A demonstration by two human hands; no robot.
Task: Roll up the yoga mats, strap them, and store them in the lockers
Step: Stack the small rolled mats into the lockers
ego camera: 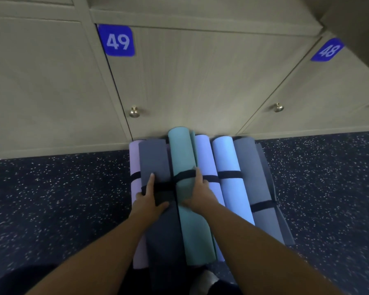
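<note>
Left hand (150, 198) grips the dark grey mat (156, 165). Right hand (200, 192) holds the teal mat (182, 154), both below locker 49 (200, 77)

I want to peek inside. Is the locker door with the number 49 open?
No, the beige wooden locker door marked 49 is shut flat, and the rolled yoga mats lie on the floor before it.
</note>
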